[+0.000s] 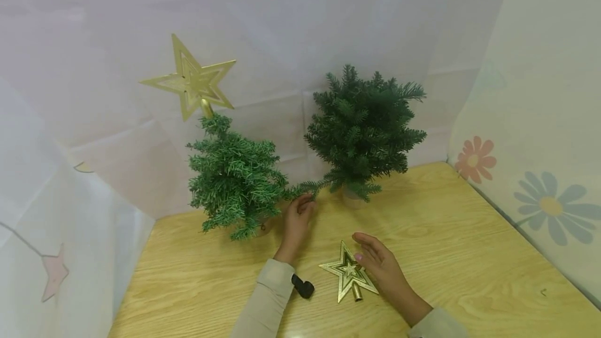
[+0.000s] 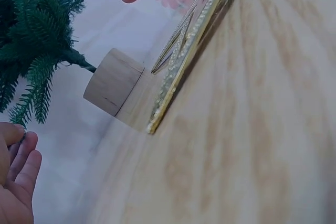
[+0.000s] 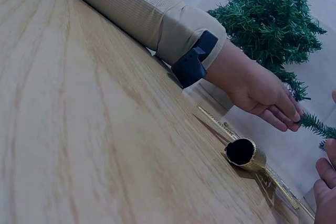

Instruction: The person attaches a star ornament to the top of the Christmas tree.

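Note:
My left hand (image 1: 297, 223) pinches the tip of a low branch (image 3: 315, 124) of the darker artificial Christmas tree (image 1: 363, 124); the right wrist view shows thumb and finger meeting there. That tree stands upright on a round wooden base (image 2: 114, 81). My right hand (image 1: 382, 270) hovers loosely curved beside a gold star tree topper (image 1: 348, 269), its fingers holding nothing. The topper lies on the table, its hollow socket (image 3: 241, 152) facing the near side. Left of my left hand stands a lighter green tree (image 1: 235, 176), topped by another gold star (image 1: 192, 81).
The wooden table (image 1: 469, 254) reaches back to a pale cloth backdrop (image 1: 263, 25). A flower-printed cloth (image 1: 554, 119) borders the right side. On the left sleeve sits a black wrist camera (image 1: 302, 287). A small green scrap (image 1: 543, 292) lies near the right edge.

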Available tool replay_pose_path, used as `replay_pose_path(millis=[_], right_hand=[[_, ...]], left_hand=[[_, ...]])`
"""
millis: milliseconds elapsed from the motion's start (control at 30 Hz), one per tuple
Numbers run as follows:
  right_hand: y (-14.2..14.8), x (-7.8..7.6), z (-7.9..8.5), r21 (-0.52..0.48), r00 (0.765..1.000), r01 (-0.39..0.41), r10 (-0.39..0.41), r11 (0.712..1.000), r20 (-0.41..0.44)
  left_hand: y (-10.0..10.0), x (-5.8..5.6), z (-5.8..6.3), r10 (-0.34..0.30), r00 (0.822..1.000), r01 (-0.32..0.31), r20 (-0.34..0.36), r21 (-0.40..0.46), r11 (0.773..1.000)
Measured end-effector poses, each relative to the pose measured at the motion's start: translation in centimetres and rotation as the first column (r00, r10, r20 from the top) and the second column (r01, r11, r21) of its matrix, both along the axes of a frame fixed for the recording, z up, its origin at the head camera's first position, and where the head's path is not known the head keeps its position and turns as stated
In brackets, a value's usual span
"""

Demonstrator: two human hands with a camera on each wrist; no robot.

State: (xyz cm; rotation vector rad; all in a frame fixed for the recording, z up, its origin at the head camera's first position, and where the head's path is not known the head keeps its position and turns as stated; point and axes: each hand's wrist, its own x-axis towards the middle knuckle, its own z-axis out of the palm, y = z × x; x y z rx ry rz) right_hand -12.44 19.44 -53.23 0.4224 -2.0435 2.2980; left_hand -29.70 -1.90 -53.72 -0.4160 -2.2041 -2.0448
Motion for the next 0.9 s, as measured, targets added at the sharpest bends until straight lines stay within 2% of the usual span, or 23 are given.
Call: replay_pose_path(millis=[167,400,467,567,733,900], right_hand=[[0.0,0.0,-0.1,0.006,1.000,-0.007,0.007,1.000,-0.011],[0.1,-0.2,-0.4,0.034,1.000,0.005,-0.006,0.999,0.007],[0.1,-0.1,-0.5,0.054,1.000,0.013,-0.014,0.998,0.023],[0.2,-0.1,-0.6,0.130,0.998,0.044,-0.050,0.991,0.049],[0.5,0.1,-0.8,0.285,0.991,0.095,-0.119,0.954,0.067],[1.4,0.4,-0.5,0.354,0.982,0.098,-0.149,0.930,0.119]], left_hand=[[-0.2,0.1,-0.1,-0.021,1.000,0.021,0.009,0.055,0.998],[-0.4,1.6,2.1,-0.060,0.997,0.053,0.052,0.128,0.990],[-0.3,1.7,2.0,-0.054,0.997,0.046,0.057,0.142,0.989],[-0.2,1.7,1.9,-0.047,0.997,0.036,0.068,0.147,0.988],[-0.2,2.0,2.0,-0.014,0.998,0.006,0.064,0.126,0.992],[-0.2,2.2,2.1,0.005,0.998,-0.011,0.055,0.111,0.994]])
